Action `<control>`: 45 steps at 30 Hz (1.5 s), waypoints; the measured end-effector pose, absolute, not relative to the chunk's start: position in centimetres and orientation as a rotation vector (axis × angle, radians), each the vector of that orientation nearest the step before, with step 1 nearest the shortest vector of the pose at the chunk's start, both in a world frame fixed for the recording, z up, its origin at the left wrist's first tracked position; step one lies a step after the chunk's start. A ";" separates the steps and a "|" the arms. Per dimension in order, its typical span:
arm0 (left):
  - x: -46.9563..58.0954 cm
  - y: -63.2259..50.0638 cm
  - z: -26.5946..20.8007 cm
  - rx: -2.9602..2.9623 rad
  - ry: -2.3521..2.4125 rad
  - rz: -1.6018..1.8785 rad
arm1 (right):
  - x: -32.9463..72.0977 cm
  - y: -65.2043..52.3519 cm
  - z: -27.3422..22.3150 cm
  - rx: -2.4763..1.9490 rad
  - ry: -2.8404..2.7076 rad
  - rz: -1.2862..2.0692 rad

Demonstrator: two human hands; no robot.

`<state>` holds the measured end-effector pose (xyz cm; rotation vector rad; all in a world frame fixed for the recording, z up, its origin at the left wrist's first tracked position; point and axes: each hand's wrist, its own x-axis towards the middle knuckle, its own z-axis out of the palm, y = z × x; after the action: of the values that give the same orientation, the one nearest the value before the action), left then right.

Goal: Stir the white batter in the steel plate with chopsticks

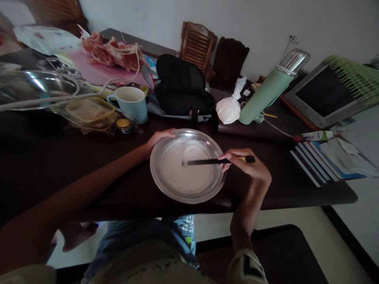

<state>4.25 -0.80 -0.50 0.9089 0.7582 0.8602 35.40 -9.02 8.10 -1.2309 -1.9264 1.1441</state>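
A wide metal bowl [158, 173] stands near the table's front edge. Inside it lies a pale, smooth batter-like liquid [177, 179]. My left hand [160, 137] grips the bowl's far left rim, with the fingers over the edge. In my right hand [243, 161], at the bowl's right side, are black chopsticks [204, 161] with some gold near the upper end. Their tips reach the liquid near the bowl's middle and look slightly blurred. Whether it is one stick or a pair pressed together is hard to see.
Beyond the bowl stand a light blue mug [132, 104], a small jar [123, 125], a black bag [183, 86], a tied bag of white powder [228, 109] and a tilted green thermos [265, 94]. Raw meat [111, 51] lies at the back left. Books [316, 161] lie right.
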 end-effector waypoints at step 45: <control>4.3 -0.8 -0.8 0.872 0.752 0.874 | 34.3 -8.0 7.2 -1.232 -1.746 1.199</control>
<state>4.26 -0.79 -0.75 0.8721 0.7516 0.8744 34.34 -8.01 7.18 -1.2325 -1.7464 1.1994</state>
